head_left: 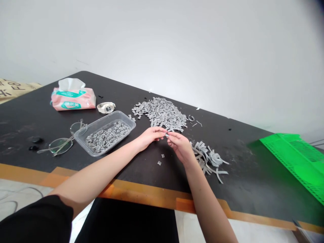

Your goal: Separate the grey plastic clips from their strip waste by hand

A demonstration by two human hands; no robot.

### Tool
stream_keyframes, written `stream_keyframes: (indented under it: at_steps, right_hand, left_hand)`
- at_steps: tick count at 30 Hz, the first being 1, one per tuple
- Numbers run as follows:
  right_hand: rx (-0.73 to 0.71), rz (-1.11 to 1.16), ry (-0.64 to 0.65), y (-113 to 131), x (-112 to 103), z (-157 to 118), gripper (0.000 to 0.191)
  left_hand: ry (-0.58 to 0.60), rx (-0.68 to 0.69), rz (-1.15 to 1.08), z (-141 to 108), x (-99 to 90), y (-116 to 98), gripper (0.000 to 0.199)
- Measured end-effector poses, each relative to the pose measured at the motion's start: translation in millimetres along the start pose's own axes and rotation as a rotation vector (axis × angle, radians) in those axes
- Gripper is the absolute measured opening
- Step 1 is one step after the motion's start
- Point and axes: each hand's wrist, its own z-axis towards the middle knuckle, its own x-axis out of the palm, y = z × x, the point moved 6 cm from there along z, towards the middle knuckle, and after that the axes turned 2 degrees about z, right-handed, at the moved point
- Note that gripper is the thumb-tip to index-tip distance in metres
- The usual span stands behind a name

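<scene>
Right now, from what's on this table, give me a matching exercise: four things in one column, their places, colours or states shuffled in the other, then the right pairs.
Things:
1. Plastic tub
2. Watch
3. Grey strips
4. Tissue pack

Descriptions:
A. Heaped to the right of the right hand
B. Pink and teal, with a tissue sticking up
C. See-through, with many small grey pieces inside
D. White, with a round face

Pairs: 1-C, 2-D, 3-A, 4-B

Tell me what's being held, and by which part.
A small grey piece, pinched between the fingertips of the left hand and right hand; which part they grip is too small to tell.
</scene>
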Motion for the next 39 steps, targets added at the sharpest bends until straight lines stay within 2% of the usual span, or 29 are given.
stream_keyframes:
  at_steps: [4,14,22,27,39]
  right_hand:
    - [-0.005,-0.045,-0.028,0.4,-1.9,0.2,0.037]
    - [-0.133,-0.168,-0.047,0.2,-7.7,3.4,0.023]
    - [-0.015,-0.081,-0.040,-3.1,-7.8,4.6,0.032]
    - [0.015,-0.043,-0.037,-2.5,-4.6,2.6,0.033]
    - [0.054,0.075,-0.033,2.9,1.2,-2.9,0.035]
  left_hand:
    - [0.007,0.013,0.010,-0.3,0.9,-0.8,0.032]
    - [0.012,0.037,0.015,-0.3,1.0,-3.1,0.031]
    - [0.049,0.101,0.126,-3.0,5.3,-7.9,0.032]
    - [0.035,0.153,0.155,-4.6,5.9,-13.3,0.029]
    - [0.009,0.180,0.260,-4.3,4.4,-15.7,0.023]
